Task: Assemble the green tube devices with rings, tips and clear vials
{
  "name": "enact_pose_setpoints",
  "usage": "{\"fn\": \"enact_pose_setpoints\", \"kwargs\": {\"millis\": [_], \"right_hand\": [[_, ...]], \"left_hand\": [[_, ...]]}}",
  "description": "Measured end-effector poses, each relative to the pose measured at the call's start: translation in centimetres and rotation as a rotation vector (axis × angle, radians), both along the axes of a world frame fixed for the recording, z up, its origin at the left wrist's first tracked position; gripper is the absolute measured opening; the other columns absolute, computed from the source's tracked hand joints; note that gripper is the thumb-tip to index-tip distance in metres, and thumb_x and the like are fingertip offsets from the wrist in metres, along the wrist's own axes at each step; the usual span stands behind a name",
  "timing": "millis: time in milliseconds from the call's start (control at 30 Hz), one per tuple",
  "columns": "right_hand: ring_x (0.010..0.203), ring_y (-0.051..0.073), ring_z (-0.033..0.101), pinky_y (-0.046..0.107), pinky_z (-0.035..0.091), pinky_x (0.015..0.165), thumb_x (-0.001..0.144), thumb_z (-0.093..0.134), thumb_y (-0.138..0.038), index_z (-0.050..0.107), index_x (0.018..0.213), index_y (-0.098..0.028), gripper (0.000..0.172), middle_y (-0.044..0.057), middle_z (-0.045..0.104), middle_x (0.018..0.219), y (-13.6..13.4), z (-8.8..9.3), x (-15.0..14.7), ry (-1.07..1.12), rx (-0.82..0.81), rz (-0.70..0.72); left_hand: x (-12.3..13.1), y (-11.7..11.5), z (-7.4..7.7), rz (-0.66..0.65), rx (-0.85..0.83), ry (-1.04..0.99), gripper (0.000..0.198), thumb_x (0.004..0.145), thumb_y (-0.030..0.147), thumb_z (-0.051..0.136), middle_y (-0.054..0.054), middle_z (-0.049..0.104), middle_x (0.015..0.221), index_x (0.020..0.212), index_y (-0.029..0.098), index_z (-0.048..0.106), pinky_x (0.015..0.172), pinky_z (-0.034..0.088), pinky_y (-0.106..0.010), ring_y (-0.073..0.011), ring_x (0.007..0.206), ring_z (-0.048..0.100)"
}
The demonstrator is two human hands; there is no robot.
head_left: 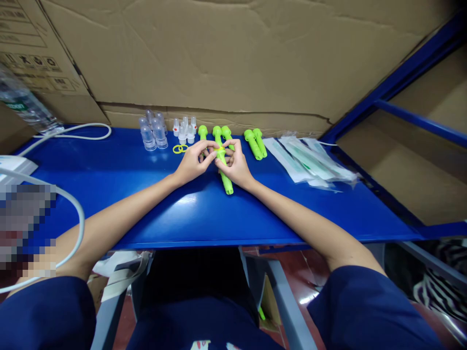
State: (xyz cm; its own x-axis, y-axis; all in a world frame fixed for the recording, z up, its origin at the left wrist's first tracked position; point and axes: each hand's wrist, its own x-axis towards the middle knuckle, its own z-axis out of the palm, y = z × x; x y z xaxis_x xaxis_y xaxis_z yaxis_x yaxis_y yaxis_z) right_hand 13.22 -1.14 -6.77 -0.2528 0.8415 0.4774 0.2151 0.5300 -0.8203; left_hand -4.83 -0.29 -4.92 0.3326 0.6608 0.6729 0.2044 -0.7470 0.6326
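Note:
A bright green plastic tube [226, 182] points down toward the table's front edge, held between both hands. My right hand [237, 165] is closed around its upper part, thumb along the near side. My left hand [195, 160] is closed too, its fingertips pinching at a yellow ring [221, 149] around the tube's upper end; the fingers partly cover the ring. Just beyond the hands lie more green tubes with rounded heads [203, 130]. Two loose yellow rings [177, 149] lie beside my left hand.
Clear plastic cylinders [148, 137] and small white-based clear pieces [182, 133] stand at the back left. Two green tubes [253, 145] lie right, near sealed packets [310, 160]. A white cable [78, 214] loops at left; a cardboard wall [219, 58] closes the back.

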Motion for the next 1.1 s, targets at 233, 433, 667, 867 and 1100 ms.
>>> {"fn": "enact_pose_setpoints", "kwargs": {"millis": [233,433,667,867,1100], "right_hand": [[0.063,0.016,0.067,0.032,0.057,0.055,0.088,0.077,-0.052,0.032,0.119,-0.03,0.059,0.004,0.067,0.1,0.0,0.9,0.6,-0.078,0.163,-0.078],[0.076,0.024,0.074,0.041,0.062,0.068,0.09,0.076,-0.052,0.032,0.128,-0.029,0.063,0.012,0.071,0.111,0.7,1.0,1.6,-0.149,0.324,-0.126],[0.081,0.026,0.076,0.043,0.064,0.071,0.095,0.063,-0.052,0.036,0.136,-0.025,0.056,0.016,0.073,0.121,0.9,0.7,1.9,-0.295,0.415,-0.207],[0.09,0.031,0.078,0.047,0.063,0.073,0.094,0.062,-0.047,0.041,0.139,-0.024,0.055,0.016,0.074,0.12,1.2,0.3,2.1,-0.338,0.402,-0.257],[0.092,0.031,0.078,0.048,0.064,0.077,0.094,0.061,-0.043,0.044,0.137,-0.022,0.051,0.016,0.074,0.119,1.3,0.0,2.2,-0.396,0.42,-0.286]], "left_hand": [[0.0,-0.3,0.2,-0.044,-0.062,-0.029,0.025,0.093,0.026,0.062,-0.004,0.068,0.09,0.117,0.02,0.066,0.057,0.047,-0.023,-0.0112,0.063,0.059],[0.0,-0.5,0.3,-0.101,-0.08,-0.036,0.03,0.09,0.022,0.061,-0.002,0.066,0.088,0.119,0.019,0.066,0.057,0.045,-0.022,-0.0093,0.062,0.059],[0.0,-0.8,0.2,-0.138,-0.138,-0.069,0.031,0.086,0.018,0.061,0.001,0.063,0.085,0.117,0.016,0.064,0.06,0.044,-0.018,-0.0053,0.06,0.057],[0.0,-0.9,0.2,-0.17,-0.2,-0.116,0.033,0.085,0.015,0.062,0.001,0.061,0.087,0.117,0.016,0.064,0.06,0.045,-0.019,-0.005,0.06,0.058],[0.1,-0.8,0.0,-0.239,-0.282,-0.18,0.034,0.085,0.014,0.063,0.0,0.06,0.091,0.119,0.017,0.065,0.062,0.048,-0.02,-0.0062,0.065,0.062]]}}
